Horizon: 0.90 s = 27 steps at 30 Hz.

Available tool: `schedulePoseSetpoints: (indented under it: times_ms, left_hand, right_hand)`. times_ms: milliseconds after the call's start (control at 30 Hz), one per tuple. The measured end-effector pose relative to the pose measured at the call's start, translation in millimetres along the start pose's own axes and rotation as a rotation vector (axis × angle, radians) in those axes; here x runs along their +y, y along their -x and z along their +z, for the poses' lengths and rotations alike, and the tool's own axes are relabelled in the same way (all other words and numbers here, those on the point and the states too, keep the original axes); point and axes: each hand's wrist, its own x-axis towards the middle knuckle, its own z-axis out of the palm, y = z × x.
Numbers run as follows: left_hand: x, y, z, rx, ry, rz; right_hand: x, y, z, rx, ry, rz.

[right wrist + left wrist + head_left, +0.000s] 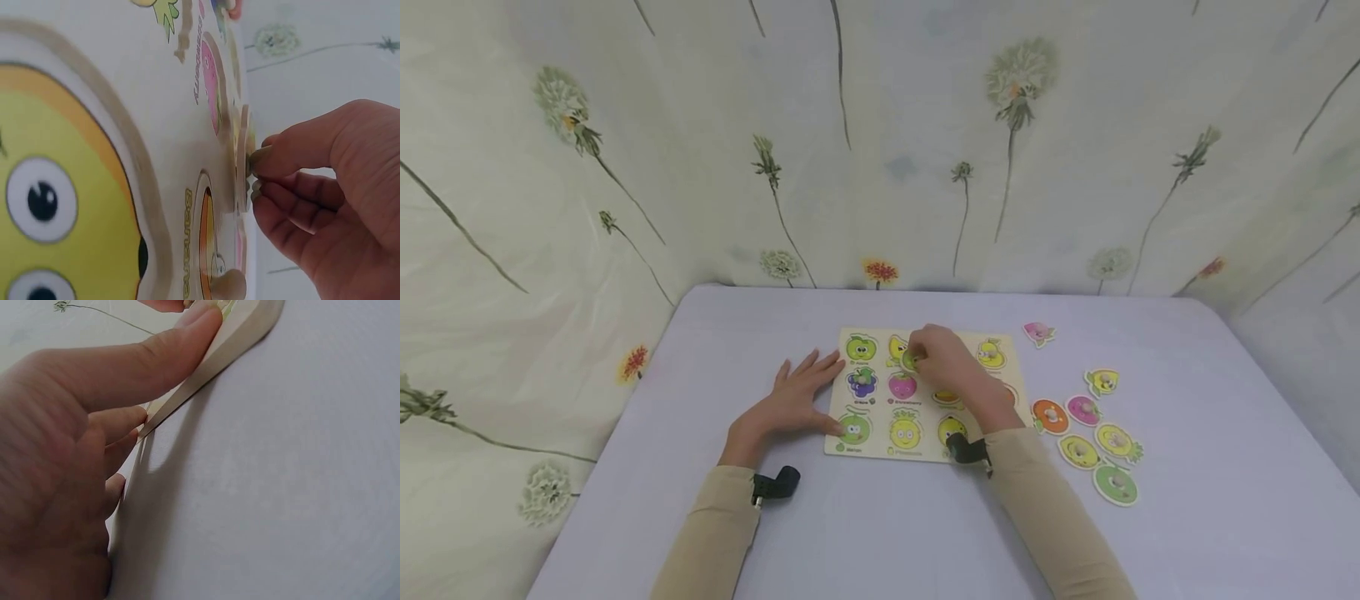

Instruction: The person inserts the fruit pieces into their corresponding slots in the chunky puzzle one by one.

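Observation:
A pale wooden fruit puzzle board [880,457] lies on the table, with printed fruit such as an apple, a strawberry and a pineapple. My left hand [793,400] rests along the board's left side, fingers spread, its thumb over the melon picture at the lower left corner. Over the top row, my right hand [943,358] pinches a green puzzle piece [909,362] by its knob. In the right wrist view this piece [242,156] is seen edge-on, close over the board, thumb and fingertips meeting at its knob. The grape piece [861,384] and pear piece [992,355] sit on the board.
Right of the board lie several loose pieces: a pink one [1039,333], a lemon [1102,382], an orange [1050,416], a strawberry [1084,409], a pineapple [1117,442], a yellow one [1078,452] and a green one [1116,484]. A flowered curtain [895,167] hangs behind the table.

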Motion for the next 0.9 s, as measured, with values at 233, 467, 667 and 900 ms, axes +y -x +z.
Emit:
schedulePoseSetpoints:
  times_ms: [233,467,667,900]
  left_hand:
    - [-0.4,-1.1,2.0,0.003,-0.002,0.004]
    - [-2.6,-1.2,2.3,0.009,-0.014,0.003]
    - [-0.9,-0.3,0.2,-0.001,-0.005,0.000]
    - [-0.9,-1.1,1.3,0.002,-0.009,0.001]
  right_hand:
    - [-8,-3.5,3,-0.019,0.032,-0.024]
    - [-16,-6.4,4,-0.026,0.025,-0.046]
    - [-21,-10.8,7,-0.035,0.022,-0.073]
    - [-27,-15.0,11,-0.039,0.023,-0.098]
